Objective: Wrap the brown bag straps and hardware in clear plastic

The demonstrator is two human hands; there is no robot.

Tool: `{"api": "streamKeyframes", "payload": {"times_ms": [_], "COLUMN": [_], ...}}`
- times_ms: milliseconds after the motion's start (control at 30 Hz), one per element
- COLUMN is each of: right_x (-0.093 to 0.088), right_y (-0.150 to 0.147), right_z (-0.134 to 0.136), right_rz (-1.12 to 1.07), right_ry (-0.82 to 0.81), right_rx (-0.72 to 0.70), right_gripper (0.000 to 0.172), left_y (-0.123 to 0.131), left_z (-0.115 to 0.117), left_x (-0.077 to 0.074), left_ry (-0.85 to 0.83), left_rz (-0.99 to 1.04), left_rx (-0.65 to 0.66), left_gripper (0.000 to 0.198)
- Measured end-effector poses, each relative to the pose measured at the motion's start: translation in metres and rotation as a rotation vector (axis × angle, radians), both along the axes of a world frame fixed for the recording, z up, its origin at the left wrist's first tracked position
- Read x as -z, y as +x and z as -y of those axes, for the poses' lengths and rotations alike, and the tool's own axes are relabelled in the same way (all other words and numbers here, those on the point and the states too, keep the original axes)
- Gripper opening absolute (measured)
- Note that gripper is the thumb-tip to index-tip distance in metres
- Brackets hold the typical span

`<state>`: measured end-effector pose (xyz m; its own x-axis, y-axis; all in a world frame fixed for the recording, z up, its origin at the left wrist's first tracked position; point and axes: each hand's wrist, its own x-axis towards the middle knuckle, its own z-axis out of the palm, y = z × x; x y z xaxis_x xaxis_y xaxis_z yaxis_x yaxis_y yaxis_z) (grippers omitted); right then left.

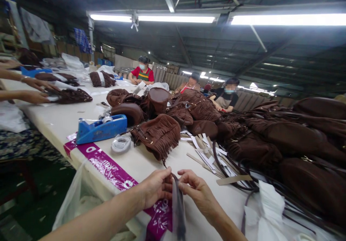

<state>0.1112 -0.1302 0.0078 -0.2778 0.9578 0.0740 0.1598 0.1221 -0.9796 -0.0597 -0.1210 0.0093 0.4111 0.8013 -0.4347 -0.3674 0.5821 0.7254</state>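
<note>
A long brown strap [178,208] with a thin, see-through pale wrapping along it hangs down toward the bottom edge. My left hand [158,187] pinches its upper end between thumb and fingers. From the other side, my right hand [194,188] has its thumb and forefinger closed on the wrapped strap. Just beyond my hands lies a brown fringed bag [158,134] with small gold-coloured metal fittings. A thin dark strip runs from that bag down toward my left fingers. Purple printed tape [108,167] lines the table edge below my left forearm.
A blue tape dispenser [101,128] and a coil of clear-looking cord [120,143] are at left. Brown bags [292,136] pile up across the right. Paper and card strips [207,154] are scattered before them. Another person's hands [35,93] work at far left; several people sit beyond.
</note>
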Motion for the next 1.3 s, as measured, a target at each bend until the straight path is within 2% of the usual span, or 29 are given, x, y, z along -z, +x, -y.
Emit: {"api": "streamKeyframes", "payload": {"times_ms": [200, 333, 433, 567, 733, 900, 967, 1033, 1133, 1233, 1300], "right_x": [0.004, 0.003, -0.002, -0.005, -0.001, 0.008, 0.010, 0.012, 0.012, 0.009, 0.004], "right_y": [-0.016, -0.020, -0.021, -0.025, -0.037, -0.044, -0.046, -0.047, -0.050, -0.047, -0.040], "right_z": [-0.026, -0.034, -0.036, -0.043, -0.066, -0.093, -0.101, -0.107, -0.113, -0.108, -0.093], "right_rz": [-0.024, -0.091, -0.116, -0.097, -0.027, 0.018, 0.031, 0.039, 0.037, -0.011, -0.044], "right_ry": [-0.068, -0.146, -0.197, -0.192, -0.167, -0.033, 0.018, 0.047, 0.030, -0.042, -0.126], "right_rx": [-0.028, -0.056, -0.060, -0.044, 0.021, 0.105, 0.127, 0.137, 0.156, 0.238, 0.278], "right_gripper": [0.031, 0.037, 0.038, 0.041, 0.041, 0.034, 0.030, 0.026, 0.025, 0.034, 0.044], "left_y": [-0.017, -0.020, -0.018, -0.015, -0.012, -0.013, -0.015, -0.015, -0.012, -0.002, 0.006], "left_z": [-0.030, -0.047, -0.057, -0.067, -0.073, -0.070, -0.066, -0.063, -0.062, -0.071, -0.079], "left_x": [-0.003, -0.002, 0.002, 0.009, 0.012, 0.010, 0.010, 0.012, 0.012, 0.009, 0.006], "left_ry": [-0.155, -0.117, -0.090, -0.090, -0.063, -0.010, -0.001, -0.021, -0.065, -0.065, -0.044], "left_rz": [-0.004, -0.039, -0.059, -0.105, -0.124, -0.130, -0.138, -0.163, -0.211, -0.199, -0.185], "left_rx": [-0.185, -0.259, -0.288, -0.275, -0.270, -0.261, -0.219, -0.112, 0.015, 0.014, -0.011], "left_gripper": [0.031, 0.009, 0.006, 0.011, 0.011, 0.013, 0.022, 0.033, 0.038, 0.036, 0.033]}}
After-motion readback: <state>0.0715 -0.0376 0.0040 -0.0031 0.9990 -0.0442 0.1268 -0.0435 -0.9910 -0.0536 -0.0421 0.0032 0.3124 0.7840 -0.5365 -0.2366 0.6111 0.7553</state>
